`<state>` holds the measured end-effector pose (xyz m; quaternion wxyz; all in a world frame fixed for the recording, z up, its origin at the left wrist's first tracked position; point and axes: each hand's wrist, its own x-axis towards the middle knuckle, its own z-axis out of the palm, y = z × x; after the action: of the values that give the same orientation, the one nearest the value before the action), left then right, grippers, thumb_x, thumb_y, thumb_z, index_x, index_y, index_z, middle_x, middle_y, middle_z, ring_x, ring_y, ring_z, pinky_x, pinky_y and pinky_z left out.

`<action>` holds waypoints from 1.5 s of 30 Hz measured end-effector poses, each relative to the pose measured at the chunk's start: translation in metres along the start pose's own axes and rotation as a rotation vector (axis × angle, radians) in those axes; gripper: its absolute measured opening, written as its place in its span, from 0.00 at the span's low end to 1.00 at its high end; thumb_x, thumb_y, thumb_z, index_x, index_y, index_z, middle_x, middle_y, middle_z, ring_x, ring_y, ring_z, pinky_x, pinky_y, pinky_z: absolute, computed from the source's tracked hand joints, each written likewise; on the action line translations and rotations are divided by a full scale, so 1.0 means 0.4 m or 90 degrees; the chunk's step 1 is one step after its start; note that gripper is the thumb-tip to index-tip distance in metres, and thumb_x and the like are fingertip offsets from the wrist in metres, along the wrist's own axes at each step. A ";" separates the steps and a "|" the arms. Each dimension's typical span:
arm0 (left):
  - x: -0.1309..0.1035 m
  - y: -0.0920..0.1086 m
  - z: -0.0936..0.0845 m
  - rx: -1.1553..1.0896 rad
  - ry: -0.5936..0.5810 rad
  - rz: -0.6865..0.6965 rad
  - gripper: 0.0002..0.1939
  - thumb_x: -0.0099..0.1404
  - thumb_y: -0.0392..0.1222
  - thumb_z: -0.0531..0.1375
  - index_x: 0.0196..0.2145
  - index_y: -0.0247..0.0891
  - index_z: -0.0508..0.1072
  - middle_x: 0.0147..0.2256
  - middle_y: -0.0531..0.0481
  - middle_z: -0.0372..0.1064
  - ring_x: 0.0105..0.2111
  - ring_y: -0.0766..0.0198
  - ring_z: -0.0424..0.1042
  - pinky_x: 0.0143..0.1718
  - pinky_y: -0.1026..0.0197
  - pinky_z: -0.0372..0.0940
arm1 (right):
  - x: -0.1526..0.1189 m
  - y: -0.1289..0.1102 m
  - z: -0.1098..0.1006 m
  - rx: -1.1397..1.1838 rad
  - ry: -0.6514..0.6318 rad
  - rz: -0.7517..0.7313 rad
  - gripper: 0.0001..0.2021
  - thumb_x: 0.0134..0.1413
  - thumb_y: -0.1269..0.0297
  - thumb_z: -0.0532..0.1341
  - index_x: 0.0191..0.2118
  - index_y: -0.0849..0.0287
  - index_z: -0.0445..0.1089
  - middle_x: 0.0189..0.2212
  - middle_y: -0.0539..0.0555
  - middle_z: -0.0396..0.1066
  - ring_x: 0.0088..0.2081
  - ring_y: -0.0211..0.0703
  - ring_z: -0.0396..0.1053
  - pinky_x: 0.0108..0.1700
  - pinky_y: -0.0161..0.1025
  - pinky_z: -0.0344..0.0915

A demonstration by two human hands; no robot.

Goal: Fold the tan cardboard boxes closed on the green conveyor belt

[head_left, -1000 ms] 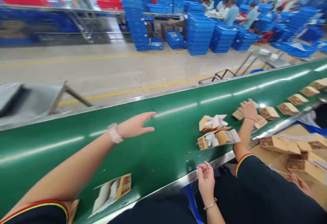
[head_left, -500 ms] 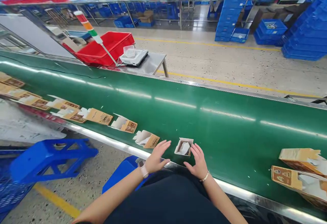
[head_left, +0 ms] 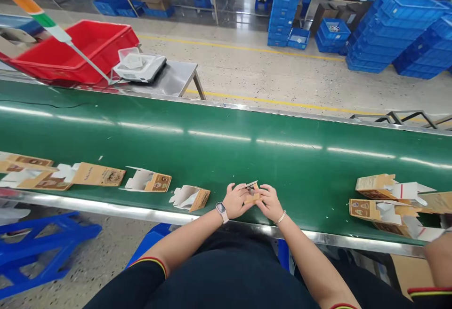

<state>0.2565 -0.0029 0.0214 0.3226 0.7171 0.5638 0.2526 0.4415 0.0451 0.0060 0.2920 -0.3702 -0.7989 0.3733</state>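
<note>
A small brown cardboard box stands on the green conveyor belt, close to its near edge. My left hand, with a watch at the wrist, grips the box's left side. From the right, my right hand, with a bracelet, has its fingers on the flaps at the top. My fingers hide much of the box, and its inside barely shows. Left of my hands lies an open cardboard box on its side, its white flaps pointing left.
More open boxes lie along the belt to the left. Several others are at the right, beside another person's arm. Beyond the belt are a red bin, a scale and a signal light pole.
My hands have closed in on the box from both sides, and its flaps are now bent inward under my fingers. The view has turned right, bringing a co-worker's arm into sight.
</note>
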 end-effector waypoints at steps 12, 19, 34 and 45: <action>0.016 -0.028 0.102 -0.429 0.212 -0.272 0.26 0.56 0.56 0.60 0.46 0.37 0.64 0.46 0.41 0.66 0.48 0.52 0.68 0.49 0.47 0.63 | -0.010 -0.014 0.146 0.178 0.398 0.429 0.12 0.40 0.59 0.63 0.32 0.56 0.62 0.30 0.50 0.64 0.30 0.40 0.64 0.34 0.39 0.66; 0.030 -0.023 0.097 -0.610 0.073 -0.368 0.31 0.44 0.61 0.67 0.39 0.36 0.69 0.39 0.45 0.72 0.38 0.56 0.72 0.41 0.54 0.67 | -0.026 0.000 0.156 0.201 0.414 0.467 0.12 0.38 0.64 0.64 0.33 0.56 0.64 0.33 0.51 0.65 0.34 0.42 0.67 0.40 0.42 0.68; -0.081 0.081 0.038 -0.521 -0.111 -0.304 0.33 0.49 0.58 0.65 0.50 0.40 0.66 0.54 0.36 0.64 0.54 0.46 0.65 0.51 0.45 0.63 | -0.094 -0.031 0.074 0.039 0.516 0.417 0.17 0.45 0.58 0.62 0.43 0.57 0.64 0.42 0.59 0.66 0.44 0.49 0.66 0.47 0.50 0.66; -0.290 0.057 -0.284 -0.407 0.142 -0.204 0.21 0.61 0.56 0.57 0.18 0.40 0.64 0.17 0.53 0.61 0.20 0.66 0.62 0.23 0.62 0.62 | -0.119 -0.199 0.070 -0.039 0.197 -0.043 0.10 0.53 0.65 0.57 0.43 0.53 0.63 0.36 0.56 0.68 0.39 0.46 0.68 0.42 0.47 0.68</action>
<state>0.1615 -0.0989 0.1141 0.5026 0.4508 0.5932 0.4386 0.4176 -0.0397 0.0461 0.4125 -0.4048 -0.7676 0.2771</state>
